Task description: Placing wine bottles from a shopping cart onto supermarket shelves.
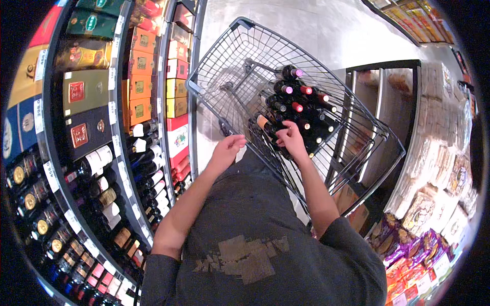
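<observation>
A wire shopping cart stands in front of me, with several dark wine bottles lying in its basket. Their foil-capped necks, pink, red and dark, mostly point to the right. My right hand is over the near side of this pile, fingers bent, close to a bottle with an orange label. Whether it touches or grips a neck there is hidden. My left hand hovers by the cart's near left side with loosely curled fingers and nothing visible in them.
Shelves with boxed liquor and rows of wine bottles line the left. To the right are a dark-framed rack, stacked wrapped packs and purple snack bags. Pale floor extends beyond the cart.
</observation>
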A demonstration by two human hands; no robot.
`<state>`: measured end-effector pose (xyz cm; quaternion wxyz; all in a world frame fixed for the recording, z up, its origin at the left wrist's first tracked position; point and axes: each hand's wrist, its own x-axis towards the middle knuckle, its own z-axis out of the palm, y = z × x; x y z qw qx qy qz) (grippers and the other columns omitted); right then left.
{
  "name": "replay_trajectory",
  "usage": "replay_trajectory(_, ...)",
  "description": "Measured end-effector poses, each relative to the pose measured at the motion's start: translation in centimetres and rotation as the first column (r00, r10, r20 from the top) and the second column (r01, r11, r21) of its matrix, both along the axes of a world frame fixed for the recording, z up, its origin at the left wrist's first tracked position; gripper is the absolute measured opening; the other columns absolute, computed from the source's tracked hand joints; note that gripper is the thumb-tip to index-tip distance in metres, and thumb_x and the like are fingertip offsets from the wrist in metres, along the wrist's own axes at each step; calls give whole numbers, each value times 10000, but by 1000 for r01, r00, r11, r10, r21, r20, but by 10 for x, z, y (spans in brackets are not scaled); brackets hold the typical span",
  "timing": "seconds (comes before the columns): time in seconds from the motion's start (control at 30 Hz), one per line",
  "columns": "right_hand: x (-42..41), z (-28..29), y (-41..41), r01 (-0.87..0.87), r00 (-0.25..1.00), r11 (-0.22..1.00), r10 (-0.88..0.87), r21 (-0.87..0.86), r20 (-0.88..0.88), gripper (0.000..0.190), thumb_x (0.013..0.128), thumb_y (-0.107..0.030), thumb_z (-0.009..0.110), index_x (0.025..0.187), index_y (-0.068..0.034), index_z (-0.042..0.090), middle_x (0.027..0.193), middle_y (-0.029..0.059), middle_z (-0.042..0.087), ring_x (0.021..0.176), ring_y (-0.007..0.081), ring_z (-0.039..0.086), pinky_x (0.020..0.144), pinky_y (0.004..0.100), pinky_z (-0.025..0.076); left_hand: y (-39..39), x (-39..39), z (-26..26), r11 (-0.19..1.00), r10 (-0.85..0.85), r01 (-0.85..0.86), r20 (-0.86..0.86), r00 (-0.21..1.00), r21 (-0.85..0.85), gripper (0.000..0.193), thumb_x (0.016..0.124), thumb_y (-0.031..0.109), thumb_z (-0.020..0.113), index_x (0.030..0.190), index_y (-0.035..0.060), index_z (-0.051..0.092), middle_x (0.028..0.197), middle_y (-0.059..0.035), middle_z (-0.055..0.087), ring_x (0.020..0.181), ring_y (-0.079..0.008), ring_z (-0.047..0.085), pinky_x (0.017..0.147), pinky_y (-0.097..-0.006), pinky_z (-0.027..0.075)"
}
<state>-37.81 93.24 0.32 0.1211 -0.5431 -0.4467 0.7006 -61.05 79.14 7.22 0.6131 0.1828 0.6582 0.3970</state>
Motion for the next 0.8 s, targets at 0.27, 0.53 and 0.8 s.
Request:
replay_trajectory(0.27, -40, -19, 28, 29, 970, 986, -67, 163, 232, 772, 899, -218, 699, 1509, -72, 248, 980, 119, 678, 669, 179, 672, 560, 334, 538, 10, -6, -26, 999, 23, -16, 175, 984, -40, 302, 996, 60, 500, 1281, 13, 589, 1175, -96, 689, 1053, -167, 653, 888, -295, 523)
replay_trajectory(0.53, -62, -51, 55, -158, 841, 976, 52, 152, 539, 635, 840, -446, 711, 1338, -90, 543, 1026, 187, 723, 828, 328, 723, 793, 401, 557, 23, 0, -44, 993, -3, 6, -31, 1000, 119, 224, 1001, 80, 539, 1192, 20, 640, 1108, -85, 698, 1028, -157, 655, 895, -286, 510)
replay_trajectory(0.8, -79, -62, 75, -287, 741, 954, 163, 87, 652, 561, 832, -427, 699, 1241, -64, 574, 890, 160, 738, 780, 299, 731, 824, 403, 550, 18, -9, -55, 997, 62, -60, -33, 998, 54, 233, 965, -17, 533, 1180, -13, 623, 1130, -69, 679, 1092, -157, 638, 955, -278, 493)
